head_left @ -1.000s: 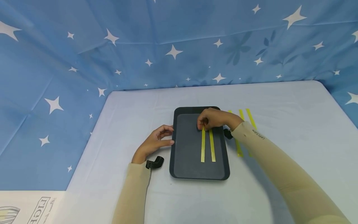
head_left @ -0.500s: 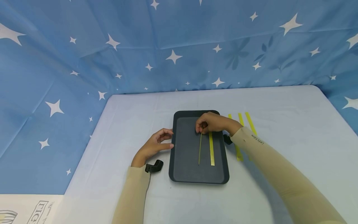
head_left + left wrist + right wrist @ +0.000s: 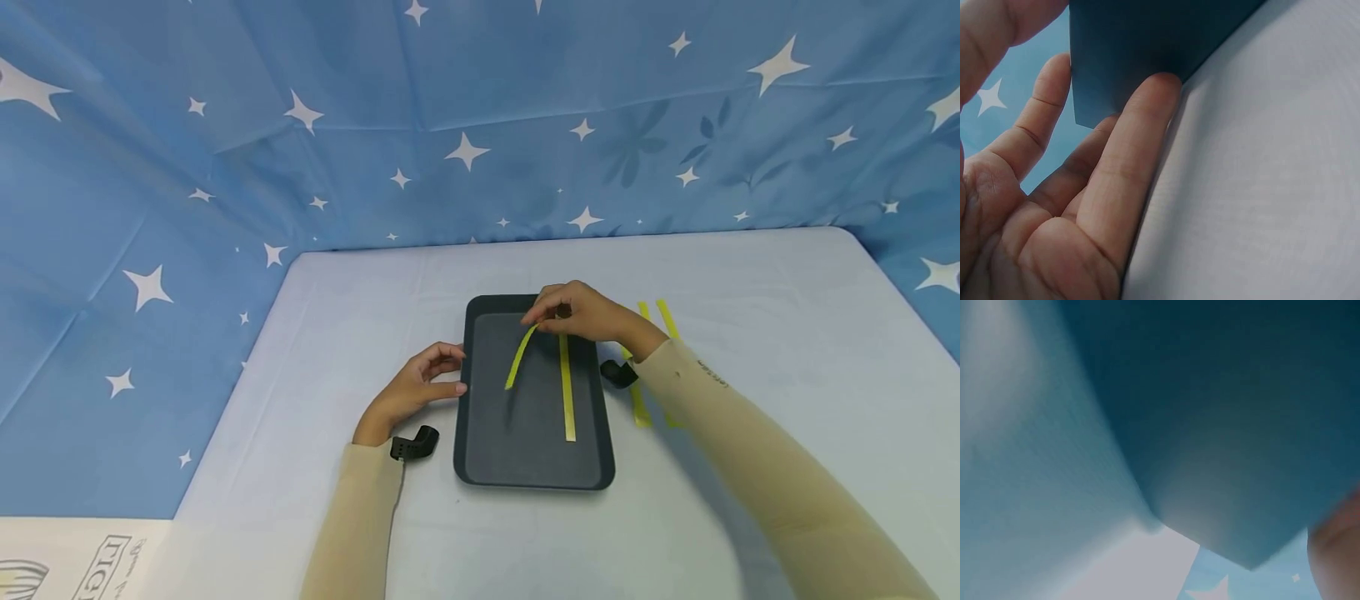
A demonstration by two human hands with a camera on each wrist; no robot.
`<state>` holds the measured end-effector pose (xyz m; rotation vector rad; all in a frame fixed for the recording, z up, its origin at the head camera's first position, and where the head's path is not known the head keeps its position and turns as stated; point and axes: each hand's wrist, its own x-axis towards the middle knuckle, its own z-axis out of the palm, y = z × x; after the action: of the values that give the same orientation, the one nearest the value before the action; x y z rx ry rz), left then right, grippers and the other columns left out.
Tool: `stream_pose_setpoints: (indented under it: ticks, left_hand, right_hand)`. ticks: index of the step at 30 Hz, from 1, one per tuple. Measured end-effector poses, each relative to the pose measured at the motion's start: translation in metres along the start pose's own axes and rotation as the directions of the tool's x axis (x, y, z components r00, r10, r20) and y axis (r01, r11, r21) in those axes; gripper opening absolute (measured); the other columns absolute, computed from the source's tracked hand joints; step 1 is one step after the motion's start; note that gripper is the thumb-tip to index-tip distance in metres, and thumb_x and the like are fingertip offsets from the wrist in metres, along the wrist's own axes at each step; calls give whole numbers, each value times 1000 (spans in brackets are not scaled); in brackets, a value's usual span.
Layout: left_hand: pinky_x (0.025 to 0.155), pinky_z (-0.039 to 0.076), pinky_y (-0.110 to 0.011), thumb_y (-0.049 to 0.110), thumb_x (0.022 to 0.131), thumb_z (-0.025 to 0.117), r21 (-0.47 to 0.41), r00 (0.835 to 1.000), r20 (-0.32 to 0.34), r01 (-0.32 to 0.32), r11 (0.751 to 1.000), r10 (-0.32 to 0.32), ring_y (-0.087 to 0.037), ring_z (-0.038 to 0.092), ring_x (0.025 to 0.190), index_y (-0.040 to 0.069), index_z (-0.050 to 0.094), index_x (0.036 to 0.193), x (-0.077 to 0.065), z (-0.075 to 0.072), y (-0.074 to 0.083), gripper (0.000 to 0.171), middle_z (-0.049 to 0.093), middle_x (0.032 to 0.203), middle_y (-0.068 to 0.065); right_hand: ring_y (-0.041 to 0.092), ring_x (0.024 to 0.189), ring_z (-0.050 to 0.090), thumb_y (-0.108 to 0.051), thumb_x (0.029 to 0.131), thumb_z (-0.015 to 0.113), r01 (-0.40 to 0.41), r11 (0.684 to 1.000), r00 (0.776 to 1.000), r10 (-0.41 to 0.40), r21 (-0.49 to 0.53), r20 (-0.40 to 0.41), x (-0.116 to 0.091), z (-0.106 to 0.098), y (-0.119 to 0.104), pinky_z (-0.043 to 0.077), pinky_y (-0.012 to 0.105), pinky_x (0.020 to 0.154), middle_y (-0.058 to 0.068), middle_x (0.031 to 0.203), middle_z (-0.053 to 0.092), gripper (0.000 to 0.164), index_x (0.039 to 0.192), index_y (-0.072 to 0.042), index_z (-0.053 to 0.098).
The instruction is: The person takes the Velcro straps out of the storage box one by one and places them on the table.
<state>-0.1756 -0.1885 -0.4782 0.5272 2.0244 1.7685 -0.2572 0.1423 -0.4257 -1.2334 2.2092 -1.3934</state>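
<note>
A dark rectangular tray (image 3: 480, 450) lies on the pale table. My right hand (image 3: 573, 315) hovers over its far end and pinches the top of a yellow strip (image 3: 519, 360), which hangs lifted and slanted down to the left. A second yellow strip (image 3: 567, 392) lies flat in the tray beside it. My left hand (image 3: 420, 383) rests at the tray's left rim with thumb and fingers touching the edge; the left wrist view shows these fingers (image 3: 1122, 181) against the tray (image 3: 1147, 44). The right wrist view shows only the blurred tray (image 3: 1222, 425).
More yellow strips (image 3: 651, 367) lie on the table right of the tray, partly hidden by my right forearm. A blue star-patterned cloth (image 3: 450, 125) walls in the table at the back and sides. A printed sheet (image 3: 75, 558) shows at the bottom left.
My right hand has pinched the left strip's far end and lifted it off the tray; it now hangs slanted. The other strip and my left hand stay put.
</note>
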Motion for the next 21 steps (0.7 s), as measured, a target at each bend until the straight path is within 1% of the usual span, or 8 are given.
stream_pose_setpoints:
  ticks: [2, 5, 6, 9, 12, 13, 17, 21]
  left_hand:
    - [104, 44, -35, 4, 90, 72, 0, 1000, 1, 3, 1000, -3, -31, 48, 133, 0, 51, 130, 0, 1, 1, 45, 39, 154, -13]
    - [101, 47, -34, 6, 90, 72, -4, 1000, 5, 5, 1000, -5, -32, 48, 133, 0, 51, 130, 0, 1, 1, 45, 39, 154, -13]
    - [101, 47, -33, 6, 90, 73, -2, 1000, 3, 8, 1000, -8, -32, 48, 133, 0, 52, 130, 0, 1, 1, 45, 39, 154, -13]
    - [101, 47, -36, 8, 90, 74, 1, 1000, 1, 14, 1000, -14, -32, 47, 133, 0, 52, 129, 0, 1, 2, 46, 39, 154, -13]
    - [105, 44, -38, 8, 89, 74, 6, 1000, -4, 22, 1000, -22, -31, 48, 133, 1, 52, 130, 0, 2, 1, 47, 39, 155, -12]
    - [104, 45, -38, 8, 89, 74, 5, 1000, -4, 23, 1000, -23, -31, 47, 133, 1, 52, 130, -1, 2, 2, 47, 38, 155, -13]
    - [99, 49, -32, 7, 90, 73, 1, 1000, -3, 23, 1000, -23, -33, 47, 133, 0, 51, 130, -1, 3, 3, 46, 38, 155, -13]
    - [95, 51, -29, 6, 90, 73, -1, 1000, 2, 16, 1000, -16, -35, 45, 134, -1, 51, 129, -1, 4, 4, 45, 37, 155, -15]
  right_hand:
    - [20, 72, 53, 5, 93, 65, 16, 999, 999, -14, 39, -36, -3, -3, -2, 47, 29, 63, 21, 99, 64, 18, 110, 3, 73]
    - [30, 74, 55, 5, 94, 64, 15, 995, 996, -6, 98, -88, -9, -8, -7, 49, 35, 64, 22, 100, 63, 17, 109, 4, 73]
    - [33, 75, 56, 4, 94, 64, 10, 994, 995, 1, 105, -104, -11, -9, -8, 50, 36, 65, 20, 101, 64, 17, 109, 4, 72]
    - [33, 73, 55, 1, 95, 64, -18, 995, 987, 32, 94, -154, -17, -14, -12, 49, 36, 64, 12, 101, 65, 16, 109, 2, 72]
    - [27, 75, 55, 0, 96, 64, -45, 995, 980, 62, 92, -190, -24, -18, -14, 49, 31, 67, 10, 102, 66, 15, 109, 3, 71]
    - [25, 76, 55, -1, 96, 64, -52, 993, 978, 71, 103, -198, -26, -19, -14, 49, 31, 67, 10, 101, 66, 15, 108, 3, 71]
    - [29, 85, 62, -1, 96, 63, -70, 982, 969, 108, 176, -220, -33, -23, -15, 55, 37, 77, 14, 101, 64, 16, 107, 11, 66]
    - [27, 86, 63, -5, 97, 64, -110, 969, 955, 164, 219, -247, -42, -25, -16, 55, 39, 79, 15, 98, 64, 16, 104, 10, 64]
